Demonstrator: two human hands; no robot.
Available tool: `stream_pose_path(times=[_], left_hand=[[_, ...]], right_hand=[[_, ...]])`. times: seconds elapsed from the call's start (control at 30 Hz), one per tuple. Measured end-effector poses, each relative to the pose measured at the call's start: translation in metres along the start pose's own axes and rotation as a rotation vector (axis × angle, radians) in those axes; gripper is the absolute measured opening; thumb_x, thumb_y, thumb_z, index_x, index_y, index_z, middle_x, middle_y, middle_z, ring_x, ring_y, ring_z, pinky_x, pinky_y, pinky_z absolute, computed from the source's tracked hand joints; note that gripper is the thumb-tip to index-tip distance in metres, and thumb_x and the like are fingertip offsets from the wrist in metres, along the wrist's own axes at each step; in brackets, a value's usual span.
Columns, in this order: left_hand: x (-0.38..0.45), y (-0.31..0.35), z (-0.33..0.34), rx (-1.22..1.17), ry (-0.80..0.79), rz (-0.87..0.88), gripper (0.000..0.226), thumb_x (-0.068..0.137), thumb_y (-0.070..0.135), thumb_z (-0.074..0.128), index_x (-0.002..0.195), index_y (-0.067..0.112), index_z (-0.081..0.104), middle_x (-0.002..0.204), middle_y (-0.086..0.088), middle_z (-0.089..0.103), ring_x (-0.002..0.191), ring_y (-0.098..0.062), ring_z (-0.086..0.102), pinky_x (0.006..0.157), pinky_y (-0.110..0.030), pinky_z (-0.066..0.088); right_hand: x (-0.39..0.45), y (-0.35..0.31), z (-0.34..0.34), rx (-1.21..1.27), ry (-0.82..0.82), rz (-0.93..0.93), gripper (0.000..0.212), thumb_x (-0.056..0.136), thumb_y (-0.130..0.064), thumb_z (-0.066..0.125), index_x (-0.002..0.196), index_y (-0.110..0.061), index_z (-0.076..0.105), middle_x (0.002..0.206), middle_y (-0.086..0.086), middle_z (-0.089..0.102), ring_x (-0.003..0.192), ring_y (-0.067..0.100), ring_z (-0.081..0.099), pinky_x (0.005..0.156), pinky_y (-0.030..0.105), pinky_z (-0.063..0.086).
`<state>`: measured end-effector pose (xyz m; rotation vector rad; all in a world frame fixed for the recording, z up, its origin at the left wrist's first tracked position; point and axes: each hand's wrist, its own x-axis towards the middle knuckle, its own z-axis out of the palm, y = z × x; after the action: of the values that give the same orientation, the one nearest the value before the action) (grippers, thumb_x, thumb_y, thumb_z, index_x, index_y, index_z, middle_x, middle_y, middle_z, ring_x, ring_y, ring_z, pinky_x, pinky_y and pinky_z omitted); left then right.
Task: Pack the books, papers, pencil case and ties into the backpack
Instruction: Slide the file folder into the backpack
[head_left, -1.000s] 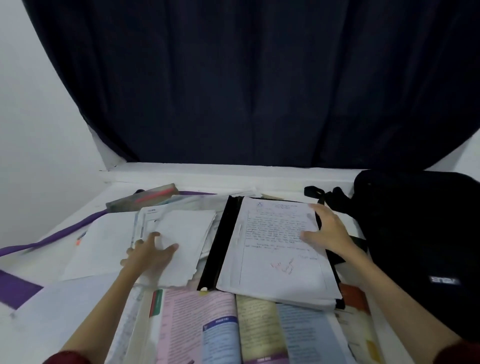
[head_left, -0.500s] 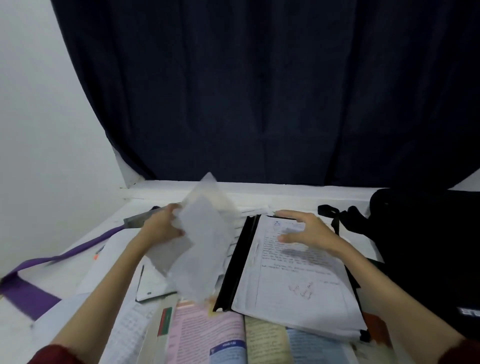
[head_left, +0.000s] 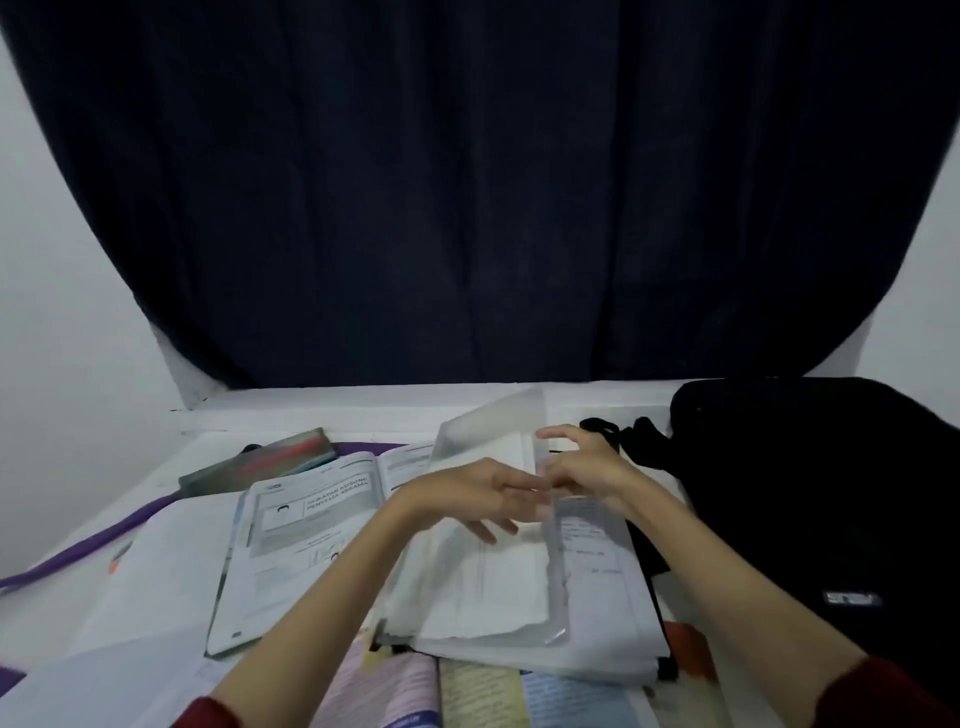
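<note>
A thick file of papers (head_left: 623, 618) with a black spine lies in front of me. A small stack of torn-edged white sheets (head_left: 488, 592) lies on top of it. My left hand (head_left: 478, 493) rests on those sheets with its fingers stretched out. My right hand (head_left: 587, 467) pinches the file's clear plastic cover (head_left: 488, 421), which stands lifted at the far end. The black backpack (head_left: 810, 493) lies to the right. A pencil case (head_left: 260, 460) and a purple tie (head_left: 88, 545) lie at the left.
An open printed booklet (head_left: 306, 525) lies left of the file. A colourful open textbook (head_left: 467, 691) lies at the near edge, partly under the file. Loose white sheets (head_left: 145, 587) cover the left of the white table. A dark curtain hangs behind.
My left hand carried the white sheets from the left pile over onto the file and let them lie there. My right hand went from lying flat on the file to lifting its clear cover.
</note>
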<state>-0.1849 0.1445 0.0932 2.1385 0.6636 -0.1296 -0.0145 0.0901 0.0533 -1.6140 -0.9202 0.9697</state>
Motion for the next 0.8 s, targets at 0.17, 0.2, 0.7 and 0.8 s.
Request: stream_pose_path(times=[0.17, 0.2, 0.7, 0.8], left_hand=[[0.019, -0.045, -0.006, -0.123, 0.372, 0.018, 0.020, 0.091, 0.019, 0.062, 0.109, 0.026, 0.063, 0.116, 0.004, 0.067, 0.096, -0.006, 0.063, 0.079, -0.014, 0.046], [0.024, -0.059, -0.012, -0.041, 0.482, -0.010, 0.023, 0.090, 0.016, 0.063, 0.112, 0.023, 0.063, 0.122, 0.000, 0.064, 0.104, -0.009, 0.060, 0.084, -0.015, 0.045], [0.054, -0.090, -0.001, -0.400, 0.377, -0.269, 0.042, 0.085, 0.012, 0.070, 0.120, 0.010, 0.047, 0.114, -0.012, 0.063, 0.100, -0.026, 0.062, 0.086, -0.037, 0.052], [0.047, -0.078, -0.008, -0.545, 0.416, -0.156, 0.034, 0.087, -0.002, 0.062, 0.115, 0.008, 0.045, 0.105, -0.017, 0.066, 0.087, -0.028, 0.064, 0.085, -0.044, 0.053]], right_hand=[[0.008, 0.041, -0.021, 0.022, 0.213, 0.035, 0.051, 0.074, 0.015, 0.053, 0.111, -0.018, 0.065, 0.105, 0.016, 0.063, 0.067, 0.017, 0.057, 0.052, 0.022, 0.047], [0.008, 0.046, -0.031, 0.007, 0.268, 0.045, 0.051, 0.075, 0.014, 0.052, 0.113, -0.018, 0.064, 0.107, 0.016, 0.063, 0.068, 0.017, 0.057, 0.052, 0.022, 0.046], [0.001, 0.103, -0.042, 0.102, 0.290, 0.341, 0.040, 0.075, -0.009, 0.078, 0.109, 0.006, 0.063, 0.103, 0.019, 0.068, 0.089, 0.030, 0.066, 0.077, 0.035, 0.056], [0.000, 0.082, -0.045, 0.139, 0.299, 0.283, 0.037, 0.075, -0.005, 0.076, 0.109, 0.006, 0.064, 0.098, 0.018, 0.069, 0.084, 0.028, 0.067, 0.062, 0.027, 0.055]])
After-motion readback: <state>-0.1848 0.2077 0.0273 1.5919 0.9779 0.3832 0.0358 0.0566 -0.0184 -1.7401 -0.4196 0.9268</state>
